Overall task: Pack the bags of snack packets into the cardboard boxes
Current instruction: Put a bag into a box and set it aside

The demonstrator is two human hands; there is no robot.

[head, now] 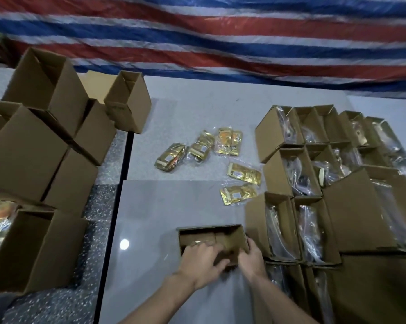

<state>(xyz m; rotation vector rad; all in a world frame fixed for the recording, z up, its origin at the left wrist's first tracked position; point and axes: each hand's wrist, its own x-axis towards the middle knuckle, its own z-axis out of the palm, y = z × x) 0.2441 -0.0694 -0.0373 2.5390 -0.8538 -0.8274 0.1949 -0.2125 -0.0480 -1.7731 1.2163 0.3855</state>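
An open cardboard box stands on the grey floor just in front of me. My left hand reaches over its near edge into it, fingers curled; whether they hold anything is hidden. My right hand grips the box's near right corner. Several clear bags of gold snack packets lie loose on the floor beyond the box, one of them nearest, to the upper right.
Rows of open boxes holding bagged packets stand on the right. Empty boxes are stacked on the left, one further back. A striped red, white and blue tarp lies behind.
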